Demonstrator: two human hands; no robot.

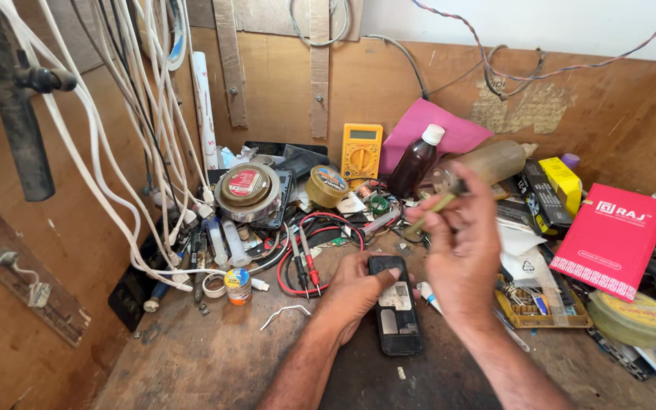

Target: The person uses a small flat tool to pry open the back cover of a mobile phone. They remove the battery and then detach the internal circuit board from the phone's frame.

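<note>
A small black phone [395,309] lies opened on the wooden bench, its back off and the inner label showing. My left hand [353,294] rests on the bench at its left side, with the thumb pressed on the phone's top edge. My right hand [461,250] is raised above and to the right of the phone, fingers pinched around a thin tool [428,212] with a yellowish handle that points up and to the left.
The back of the bench is crowded: a yellow multimeter [361,151], a dark brown bottle [414,162], round tins [247,188], red and black probe leads [304,262], a red box [610,238]. White cables [127,144] hang at the left. A parts tray [544,307] sits right.
</note>
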